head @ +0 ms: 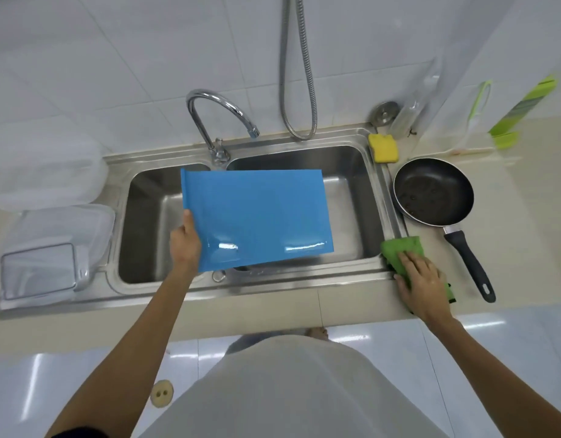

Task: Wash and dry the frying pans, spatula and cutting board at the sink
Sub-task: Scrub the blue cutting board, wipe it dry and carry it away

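drying stage for the cutting board (255, 216), judging by its glossy wet sheen and the dry tap: held flat over the sink (348, 191), pinched at its near-left corner by the left hand (185, 240), thumb on top, remaining fingers hidden beneath, so closed on the board. rest of the blue sheet stretching right and away from those fingers, across both basins.

right hand (424, 279) pressed flat on the green cloth (400, 249) at the sink's right rim, fingers (410, 259) spread and loose, resting on rather than clutching it; cloth directly under the palm, bunched toward the sink edge.

one frying pan (433, 191) on the worktop (509, 216) just beyond and right of the right-hand fingers, handle pointing back near the wrist; dark specks inside, so probably not yet washed. yellow sponge (383, 147) farther off, at the sink's back corner.

something metal showing under the board's near edge in the basin, too hidden to name. no spatula or second pan clearly in sight.

likely left: wiping the board, then pans and spatula.
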{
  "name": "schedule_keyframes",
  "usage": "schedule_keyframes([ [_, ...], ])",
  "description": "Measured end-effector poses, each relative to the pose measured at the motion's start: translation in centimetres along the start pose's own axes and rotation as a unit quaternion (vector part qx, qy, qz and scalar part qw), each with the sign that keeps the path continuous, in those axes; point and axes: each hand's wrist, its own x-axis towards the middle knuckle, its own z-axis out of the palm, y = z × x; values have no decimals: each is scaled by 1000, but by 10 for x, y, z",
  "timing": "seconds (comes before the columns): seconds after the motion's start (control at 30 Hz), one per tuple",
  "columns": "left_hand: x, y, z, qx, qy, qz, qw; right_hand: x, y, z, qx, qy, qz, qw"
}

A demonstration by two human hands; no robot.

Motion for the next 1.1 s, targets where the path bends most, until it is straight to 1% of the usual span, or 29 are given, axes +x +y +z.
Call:
schedule_keyframes([
  [0.2,-10,-5,-21,26,55,-49,997,-5,5,12,-29,39,-49,998],
  [0.27,-9,-9,-31,33,68,-56,996,0,7,16,-31,34,-51,998],
  [0.37,-3,-15,-41,24,60,-67,996,8,-2,17,10,32,-26,999],
  [0.43,0,-18,-46,28,51,-69,996,14,-20,15,56,54,3,997],
  [0.53,11,-25,-55,27,40,-69,996,25,-71,8,122,94,29,988],
  [0.63,25,-33,-69,25,26,-83,996,40,-140,3,196,110,-3,974],
  [0.73,29,-39,-73,43,11,-84,996,59,-199,0,272,98,-5,957],
  [0.87,48,-46,-93,47,12,-67,997,82,-290,6,363,68,24,929],
  [0.93,57,-50,-101,62,7,-61,996,92,-326,14,373,58,19,926],
  [1.03,73,-57,-107,74,-9,-60,995,107,-372,35,336,48,-4,941],
  [1.1,80,-60,-108,86,-19,-47,995,108,-403,54,317,11,-20,948],
])
